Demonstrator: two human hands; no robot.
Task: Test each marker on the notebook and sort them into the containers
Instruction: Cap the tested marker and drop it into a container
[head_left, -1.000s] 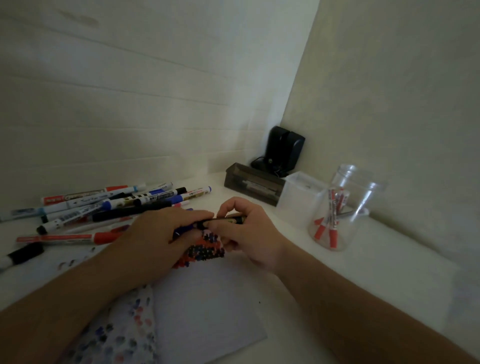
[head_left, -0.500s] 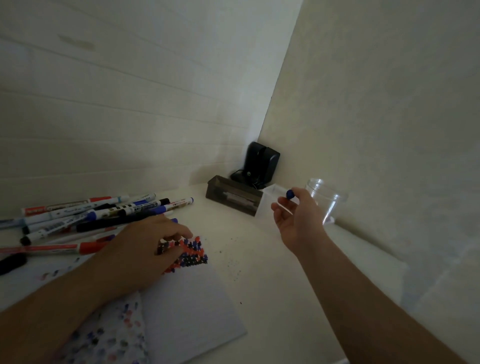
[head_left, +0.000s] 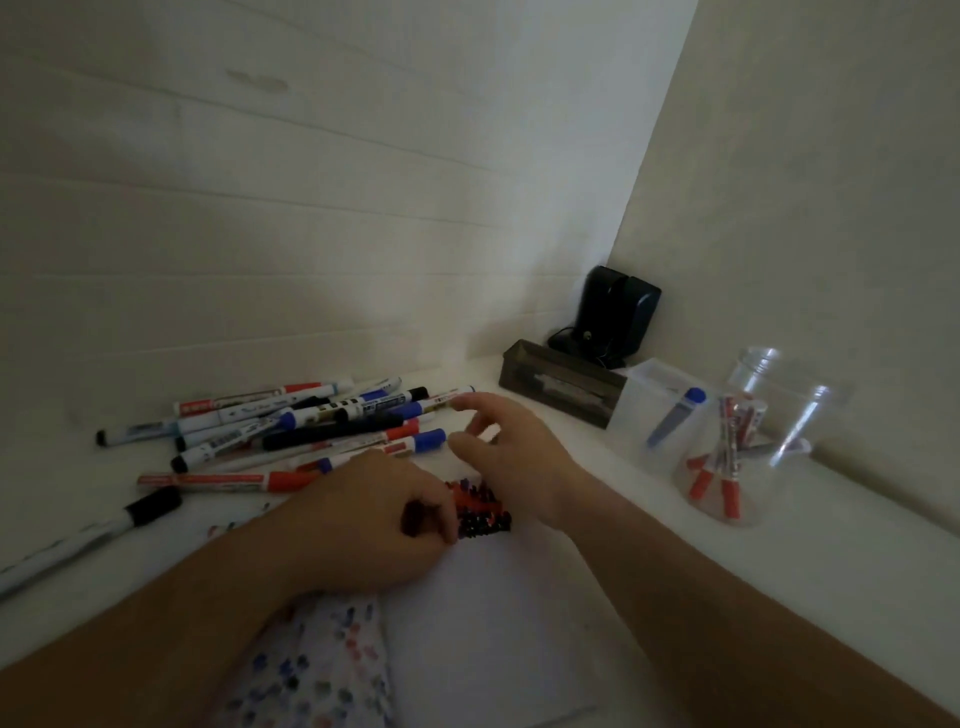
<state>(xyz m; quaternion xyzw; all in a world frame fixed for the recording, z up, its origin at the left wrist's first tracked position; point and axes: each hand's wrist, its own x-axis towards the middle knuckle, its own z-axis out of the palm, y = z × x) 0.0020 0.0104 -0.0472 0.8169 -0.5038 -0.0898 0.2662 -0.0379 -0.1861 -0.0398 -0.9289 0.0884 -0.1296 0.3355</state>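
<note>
A heap of markers (head_left: 291, 421) with red, blue and black caps lies at the left on the white table. The open notebook (head_left: 498, 634) lies in front of me, with red and dark test marks (head_left: 480, 506) near its top edge. My left hand (head_left: 363, 525) rests on the notebook with its fingers curled and nothing visible in it. My right hand (head_left: 511, 447) hovers with spread fingers beside a blue-capped marker (head_left: 410, 444) at the heap's edge, holding nothing. A blue marker (head_left: 675, 415) stands in the square clear container (head_left: 639, 405). Red markers (head_left: 724, 457) stand in the round clear jar (head_left: 748, 499).
A dark oblong box (head_left: 561, 384) sits behind the containers, with a black device (head_left: 615, 317) in the corner where two walls meet. A black-capped marker (head_left: 104, 530) lies apart at the far left. A cloth with coloured dots (head_left: 317, 670) lies under my left forearm.
My right hand carried the blue marker to the square container, let it go there, and came back empty to the heap. My left hand stayed on the notebook.
</note>
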